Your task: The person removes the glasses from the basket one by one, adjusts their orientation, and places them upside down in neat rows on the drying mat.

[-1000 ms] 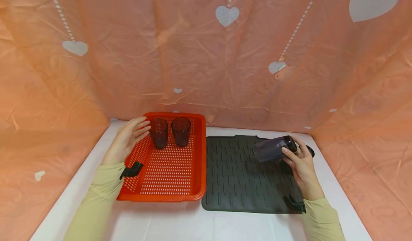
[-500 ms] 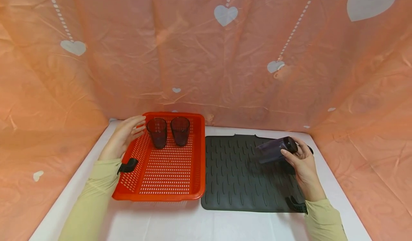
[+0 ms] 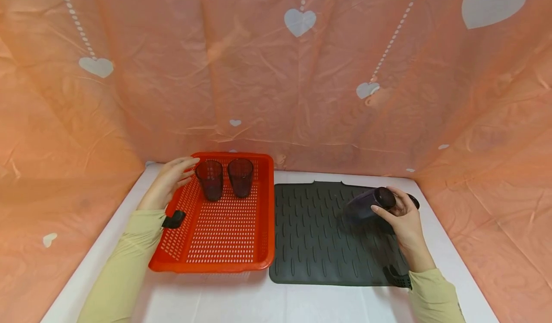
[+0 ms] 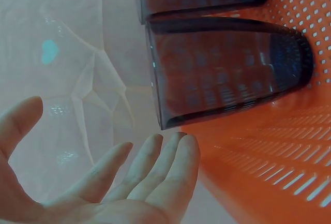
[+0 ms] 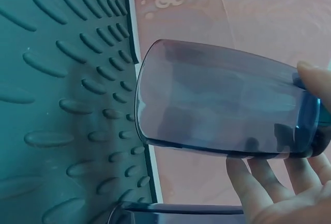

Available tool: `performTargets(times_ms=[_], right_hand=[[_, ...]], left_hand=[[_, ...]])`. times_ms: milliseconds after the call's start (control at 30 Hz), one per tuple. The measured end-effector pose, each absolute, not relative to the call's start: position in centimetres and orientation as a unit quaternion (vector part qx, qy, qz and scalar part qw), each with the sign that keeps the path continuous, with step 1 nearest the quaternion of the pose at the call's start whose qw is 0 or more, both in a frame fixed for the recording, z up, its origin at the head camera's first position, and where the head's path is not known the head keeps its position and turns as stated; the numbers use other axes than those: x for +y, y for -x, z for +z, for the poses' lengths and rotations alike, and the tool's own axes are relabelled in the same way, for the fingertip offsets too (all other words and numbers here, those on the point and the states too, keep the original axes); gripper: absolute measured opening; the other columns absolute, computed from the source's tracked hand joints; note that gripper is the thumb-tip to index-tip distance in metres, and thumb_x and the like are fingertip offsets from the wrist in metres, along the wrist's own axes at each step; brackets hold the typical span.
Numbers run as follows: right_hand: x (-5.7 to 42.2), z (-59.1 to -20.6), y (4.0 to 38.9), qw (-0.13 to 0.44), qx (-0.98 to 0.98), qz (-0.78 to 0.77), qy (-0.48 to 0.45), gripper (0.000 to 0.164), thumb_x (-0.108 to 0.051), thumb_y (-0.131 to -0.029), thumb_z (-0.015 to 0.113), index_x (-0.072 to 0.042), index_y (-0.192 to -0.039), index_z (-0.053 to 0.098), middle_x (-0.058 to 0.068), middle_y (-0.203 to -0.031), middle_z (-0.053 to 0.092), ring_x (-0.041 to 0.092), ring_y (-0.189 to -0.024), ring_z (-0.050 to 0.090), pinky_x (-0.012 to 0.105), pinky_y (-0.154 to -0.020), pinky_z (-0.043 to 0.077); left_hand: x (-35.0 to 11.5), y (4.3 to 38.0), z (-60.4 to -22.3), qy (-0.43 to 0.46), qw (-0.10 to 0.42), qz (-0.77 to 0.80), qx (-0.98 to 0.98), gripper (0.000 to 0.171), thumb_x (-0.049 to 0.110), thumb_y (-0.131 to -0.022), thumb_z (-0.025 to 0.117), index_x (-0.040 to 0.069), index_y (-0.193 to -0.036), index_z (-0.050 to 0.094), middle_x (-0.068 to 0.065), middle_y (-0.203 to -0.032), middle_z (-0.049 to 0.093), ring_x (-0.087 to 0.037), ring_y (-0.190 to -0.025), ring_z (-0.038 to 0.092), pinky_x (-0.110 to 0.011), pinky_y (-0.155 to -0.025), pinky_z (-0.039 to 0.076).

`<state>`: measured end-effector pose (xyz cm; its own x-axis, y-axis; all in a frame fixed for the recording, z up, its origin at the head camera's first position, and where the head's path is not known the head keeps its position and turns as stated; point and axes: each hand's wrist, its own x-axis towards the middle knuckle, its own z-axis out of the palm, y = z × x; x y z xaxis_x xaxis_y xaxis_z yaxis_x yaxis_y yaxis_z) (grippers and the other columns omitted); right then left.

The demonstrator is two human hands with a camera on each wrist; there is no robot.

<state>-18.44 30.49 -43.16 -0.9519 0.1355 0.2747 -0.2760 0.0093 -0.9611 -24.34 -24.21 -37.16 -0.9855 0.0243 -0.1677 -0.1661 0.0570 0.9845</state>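
Observation:
My right hand holds a dark, clear drinking glass near its thick base, thumb on one side and fingers on the other. The glass leans over the grey mat, its rim pointing down and left. A second glass stands beside it, mostly hidden by the hand in the head view. Fingers spread, my left hand is at the left wall of the red basket. Two dark glasses stand upright in the basket's far end; the nearer glass is just past the left fingertips, with the other glass beside it.
The basket and the ribbed mat lie side by side on a white table. An orange curtain with pale hearts hangs behind and along both sides.
The held glass has tipped further, its base turning up toward the head camera and its rim lowering to the mat. My left hand has drawn slightly left, off the nearer glass in the basket.

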Motion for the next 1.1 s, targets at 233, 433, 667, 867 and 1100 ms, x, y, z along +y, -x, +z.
performTargets(times_ms=[233,433,667,867,1100], right_hand=[[30.3,-43.5,18.3,0.151,-0.726,0.670,-0.032,0.066,0.009,-0.077,0.075,-0.011,-0.135,0.050,-0.012,-0.118,0.064,0.004,-0.098,0.060,0.014,-0.075,0.047],[30.3,-43.7,18.2,0.151,-0.751,0.643,-0.016,0.068,0.006,-0.075,0.078,-0.011,-0.136,0.050,-0.011,-0.120,0.062,0.002,-0.103,0.058,0.012,-0.079,0.046],[30.2,-44.0,18.4,0.148,-0.793,0.591,0.005,0.071,-0.001,-0.076,0.080,-0.009,-0.139,0.047,-0.002,-0.129,0.057,0.002,-0.106,0.055,0.011,-0.082,0.043],[30.1,-44.2,18.4,0.146,-0.812,0.565,0.012,0.073,-0.004,-0.076,0.080,-0.010,-0.140,0.046,0.003,-0.130,0.056,0.000,-0.108,0.052,0.010,-0.082,0.044],[30.1,-44.6,18.6,0.137,-0.814,0.564,0.019,0.075,-0.005,-0.076,0.081,-0.011,-0.141,0.045,0.006,-0.135,0.053,0.000,-0.113,0.050,0.010,-0.083,0.043]], left_hand=[[-24.3,24.6,-37.4,0.048,0.073,0.672,0.735,0.074,0.041,-0.096,0.055,-0.002,-0.148,0.026,-0.017,-0.154,0.020,-0.037,-0.137,0.023,-0.047,-0.112,0.023],[-24.5,24.9,-37.7,0.047,0.073,0.673,0.735,0.073,0.041,-0.096,0.055,-0.002,-0.147,0.027,-0.018,-0.153,0.021,-0.038,-0.137,0.024,-0.047,-0.111,0.023],[-24.4,25.3,-37.9,0.054,0.076,0.671,0.735,0.073,0.043,-0.094,0.058,-0.002,-0.146,0.030,-0.017,-0.154,0.020,-0.038,-0.138,0.023,-0.048,-0.112,0.022],[-24.2,25.6,-38.1,0.064,0.081,0.667,0.738,0.073,0.043,-0.093,0.059,-0.001,-0.145,0.032,-0.016,-0.154,0.020,-0.038,-0.137,0.023,-0.047,-0.111,0.024],[-24.0,25.9,-38.1,0.065,0.083,0.670,0.735,0.072,0.040,-0.094,0.058,-0.001,-0.146,0.031,-0.015,-0.155,0.016,-0.039,-0.138,0.021,-0.046,-0.112,0.023]])
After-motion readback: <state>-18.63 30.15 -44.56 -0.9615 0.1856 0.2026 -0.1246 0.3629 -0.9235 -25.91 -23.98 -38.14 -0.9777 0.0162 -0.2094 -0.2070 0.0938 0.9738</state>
